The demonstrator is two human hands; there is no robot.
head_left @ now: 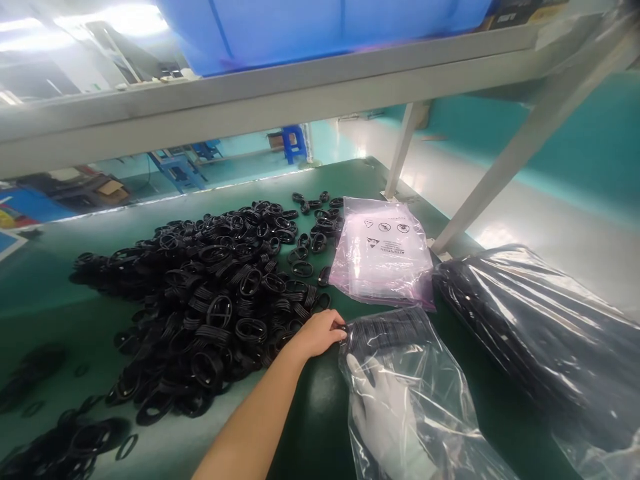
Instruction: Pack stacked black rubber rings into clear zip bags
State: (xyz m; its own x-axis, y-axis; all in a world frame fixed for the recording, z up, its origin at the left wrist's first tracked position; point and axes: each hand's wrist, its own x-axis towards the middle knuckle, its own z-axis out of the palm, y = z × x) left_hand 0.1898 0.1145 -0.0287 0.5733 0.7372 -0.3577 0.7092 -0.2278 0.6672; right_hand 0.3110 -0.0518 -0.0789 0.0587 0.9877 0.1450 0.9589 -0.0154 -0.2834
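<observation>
My bare left hand (323, 333) reaches across the green table (310, 413) and pinches the near corner of a clear plastic bag (430, 373), its fingers curled at the bag's edge. Black oval rings (385, 330) are packed in the bag's far end. My right hand (383, 410), in a white glove, lies inside the bag and shows through the plastic with its fingers stretched out toward the rings. A large heap of loose black oval rings (215, 300) is spread just left of my left hand.
A stack of pink antistatic bags (383, 257) lies beyond the clear bag. A bigger clear bag full of black parts (540, 333) sits at the right. More rings (65, 447) lie at the near left. A grey shelf (300, 93) and its slanted braces (520, 140) hang overhead.
</observation>
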